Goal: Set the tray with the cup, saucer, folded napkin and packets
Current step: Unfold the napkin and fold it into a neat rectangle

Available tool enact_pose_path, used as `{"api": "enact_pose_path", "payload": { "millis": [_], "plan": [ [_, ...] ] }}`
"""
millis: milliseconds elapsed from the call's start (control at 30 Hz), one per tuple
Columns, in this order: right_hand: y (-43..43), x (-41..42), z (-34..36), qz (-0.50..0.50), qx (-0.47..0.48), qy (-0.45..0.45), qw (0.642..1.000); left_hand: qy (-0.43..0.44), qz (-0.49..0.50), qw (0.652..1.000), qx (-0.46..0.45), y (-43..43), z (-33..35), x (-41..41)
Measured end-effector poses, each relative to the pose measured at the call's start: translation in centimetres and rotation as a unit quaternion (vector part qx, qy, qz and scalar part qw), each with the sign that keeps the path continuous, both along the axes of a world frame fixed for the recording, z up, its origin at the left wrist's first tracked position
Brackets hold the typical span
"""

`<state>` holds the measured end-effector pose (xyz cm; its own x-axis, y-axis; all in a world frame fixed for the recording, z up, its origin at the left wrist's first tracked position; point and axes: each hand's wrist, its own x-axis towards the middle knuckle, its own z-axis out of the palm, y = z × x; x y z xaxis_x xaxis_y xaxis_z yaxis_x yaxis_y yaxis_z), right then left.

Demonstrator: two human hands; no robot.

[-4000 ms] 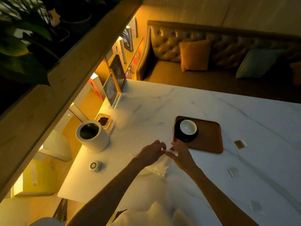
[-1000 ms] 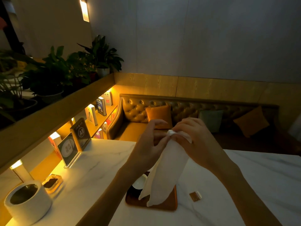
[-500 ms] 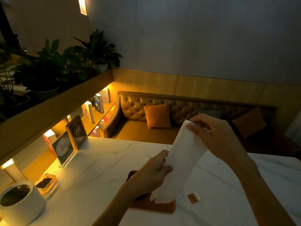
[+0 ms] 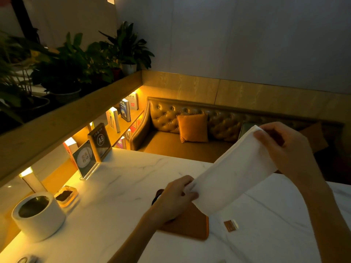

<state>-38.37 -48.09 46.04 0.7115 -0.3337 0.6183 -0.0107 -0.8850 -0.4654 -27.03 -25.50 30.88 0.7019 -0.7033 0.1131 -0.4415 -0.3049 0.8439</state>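
Observation:
A white napkin [image 4: 229,171], folded into a long strip, is stretched in the air between both hands above the table. My right hand [image 4: 283,149] pinches its upper end, raised at the right. My left hand [image 4: 176,198] grips its lower end, low over the tray. The brown tray [image 4: 191,228] lies on the marble table, mostly hidden by my left hand and the napkin. Only a dark edge of the saucer [image 4: 156,196] shows past my left hand; the cup is hidden. One brown packet [image 4: 230,225] lies on the table just right of the tray.
A white cylindrical container [image 4: 38,215] and a small amber dish [image 4: 65,195] stand at the table's left edge. Acrylic sign stands [image 4: 91,154] sit at the far left corner. A leather sofa [image 4: 190,130] with cushions lies beyond the table.
My hands have pulled further apart, drawing the napkin into a longer taut strip. My right hand moved right and up; my left hand stayed low over the tray.

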Motion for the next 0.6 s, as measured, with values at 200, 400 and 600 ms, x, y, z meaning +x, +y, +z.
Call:
{"api": "enact_pose_path", "payload": {
  "millis": [200, 400, 600],
  "plan": [
    [-1.8, -1.4, -2.4, -0.013, 0.069, -0.006, 0.998, 0.015, 0.089, 0.993, -0.08, 1.0, 1.5, 1.8],
    [-3.3, -2.5, -4.5, -0.035, 0.109, -0.018, 0.993, -0.025, 0.072, 0.993, -0.09, 0.9, 2.8, 2.1],
    [-4.7, -3.7, -5.8, -0.054, 0.122, -0.014, 0.991, -0.019, 0.012, 0.994, -0.105, -0.1, 2.5, 1.5]
  ]
}}
